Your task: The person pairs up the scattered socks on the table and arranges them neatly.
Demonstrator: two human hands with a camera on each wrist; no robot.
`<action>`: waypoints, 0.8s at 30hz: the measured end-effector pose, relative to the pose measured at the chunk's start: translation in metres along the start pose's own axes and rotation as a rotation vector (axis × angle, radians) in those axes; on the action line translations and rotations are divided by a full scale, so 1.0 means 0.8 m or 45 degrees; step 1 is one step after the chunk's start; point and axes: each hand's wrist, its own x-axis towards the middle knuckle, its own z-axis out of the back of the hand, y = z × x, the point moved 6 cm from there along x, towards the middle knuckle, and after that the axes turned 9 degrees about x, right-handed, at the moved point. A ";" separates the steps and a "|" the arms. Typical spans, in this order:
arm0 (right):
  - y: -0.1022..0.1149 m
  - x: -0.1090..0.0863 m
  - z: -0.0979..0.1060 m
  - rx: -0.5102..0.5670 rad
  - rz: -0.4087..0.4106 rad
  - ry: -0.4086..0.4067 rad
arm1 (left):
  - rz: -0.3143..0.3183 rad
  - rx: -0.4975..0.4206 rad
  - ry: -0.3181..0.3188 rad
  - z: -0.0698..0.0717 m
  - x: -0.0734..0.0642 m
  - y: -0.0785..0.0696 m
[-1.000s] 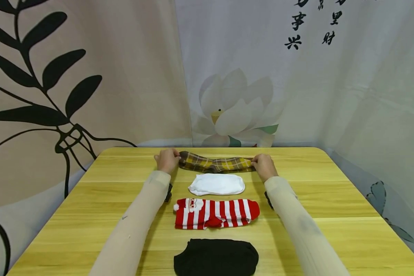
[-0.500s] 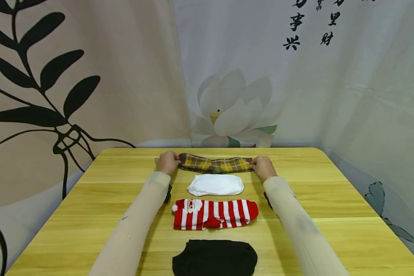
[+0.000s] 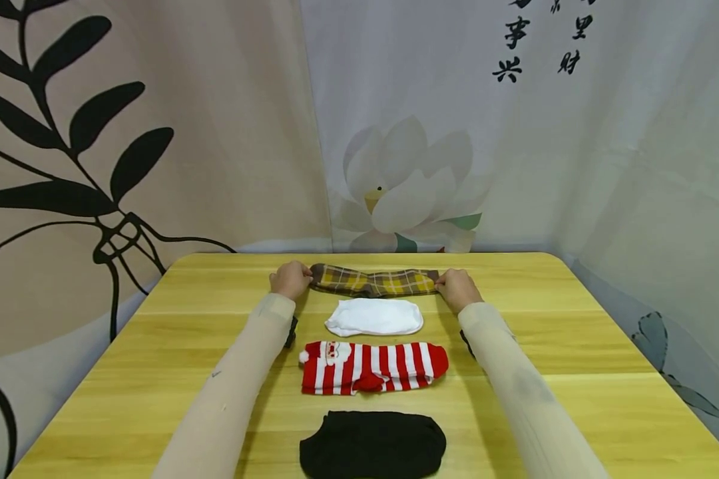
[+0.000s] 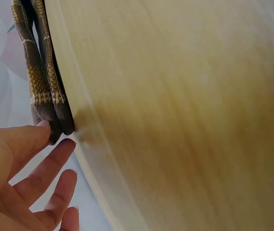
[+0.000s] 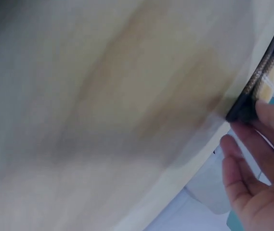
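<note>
A brown-and-yellow plaid sock (image 3: 371, 283) lies stretched sideways near the table's far edge. My left hand (image 3: 291, 279) pinches its left end; in the left wrist view the thumb (image 4: 33, 134) lies on one of two dark layers, with the index finger just below. At the other end my right hand (image 3: 458, 290) pinches the sock between thumb and forefinger, which the right wrist view shows against its dark tip (image 5: 242, 109). Nearer to me, a white sock (image 3: 374, 317), a red-and-white striped sock (image 3: 374, 368) with a Santa face, and a black sock (image 3: 373, 444) lie in a column.
The wooden table (image 3: 551, 332) has a rounded far right corner. Behind it hangs a pale cloth (image 3: 245, 133) printed with dark leaves, a lotus and black characters. Both sleeved forearms flank the column of socks.
Both hands keep their pinch on the plaid sock's ends. The right hand and its end of the sock have shifted very slightly left; the camera view tilts a little.
</note>
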 end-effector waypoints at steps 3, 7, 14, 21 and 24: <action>0.002 0.001 0.001 -0.028 0.012 0.035 | -0.010 0.004 -0.008 0.002 0.002 0.001; 0.003 0.000 0.001 -0.031 -0.013 0.098 | -0.012 0.002 -0.008 0.004 0.002 0.005; -0.003 -0.007 0.000 -0.026 -0.099 0.176 | -0.009 -0.018 0.050 0.004 -0.003 0.009; -0.005 -0.013 0.007 0.013 -0.140 0.187 | -0.081 0.059 0.073 0.013 -0.007 0.006; -0.003 -0.016 0.015 0.007 -0.157 0.189 | -0.165 0.177 -0.012 0.024 -0.007 -0.002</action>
